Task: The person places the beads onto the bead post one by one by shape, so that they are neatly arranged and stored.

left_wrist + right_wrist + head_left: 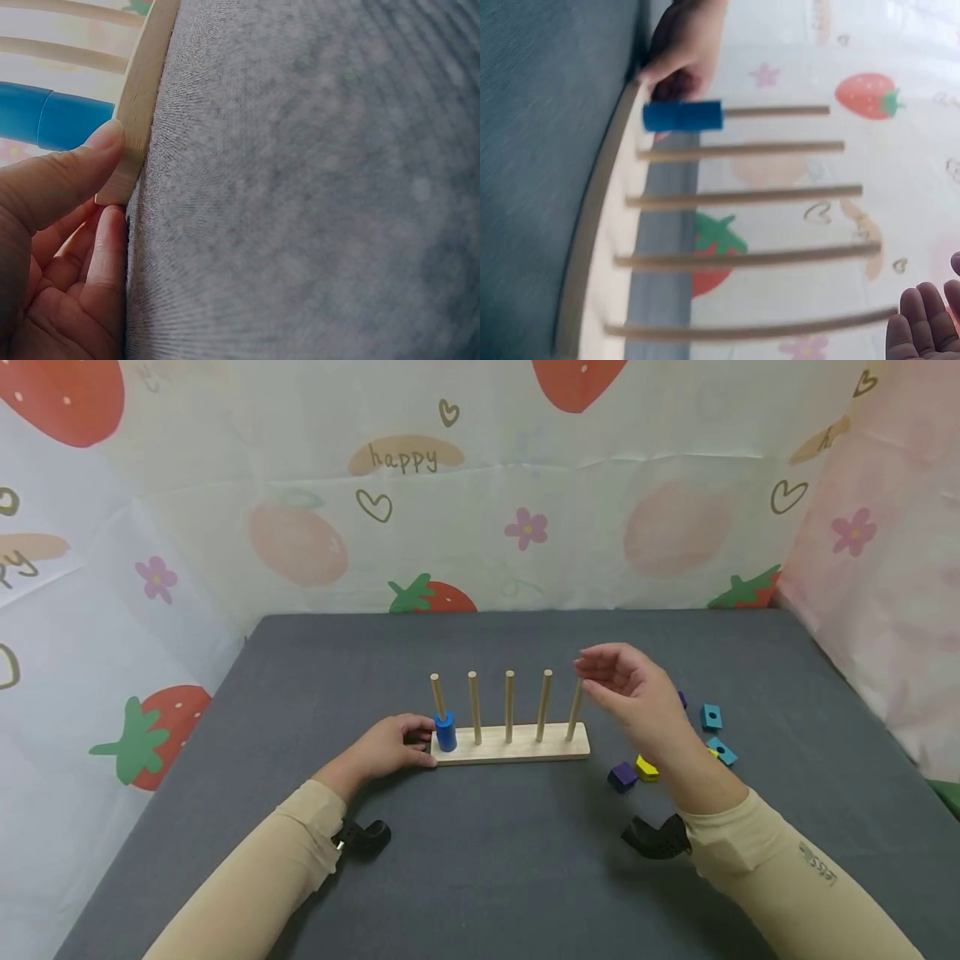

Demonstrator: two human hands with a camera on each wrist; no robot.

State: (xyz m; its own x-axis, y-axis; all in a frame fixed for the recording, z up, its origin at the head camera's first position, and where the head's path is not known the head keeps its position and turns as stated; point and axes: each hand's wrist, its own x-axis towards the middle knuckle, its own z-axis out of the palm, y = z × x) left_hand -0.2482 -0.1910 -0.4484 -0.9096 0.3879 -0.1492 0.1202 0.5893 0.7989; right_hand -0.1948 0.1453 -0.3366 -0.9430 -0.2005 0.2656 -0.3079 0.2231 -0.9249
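Observation:
A wooden peg stand (525, 743) with several upright pegs sits on the grey table. Two blue cylinders (446, 732) are stacked on its leftmost peg; the seam between them shows in the left wrist view. My left hand (388, 745) holds the stand's left end, the thumb (101, 142) against the base beside the lower cylinder. Up near the top of the rightmost peg (574, 710) is my right hand (626, 689), its fingers loosely curved with nothing between them. The right wrist view shows its fingertips (922, 315) close to that peg's tip.
Right of the stand lie loose blocks: a purple block (622, 777), a yellow block (647, 768) and teal blocks (711, 717) with holes, some partly hidden behind the right forearm. A printed cloth (480, 543) hangs behind the table (495, 877).

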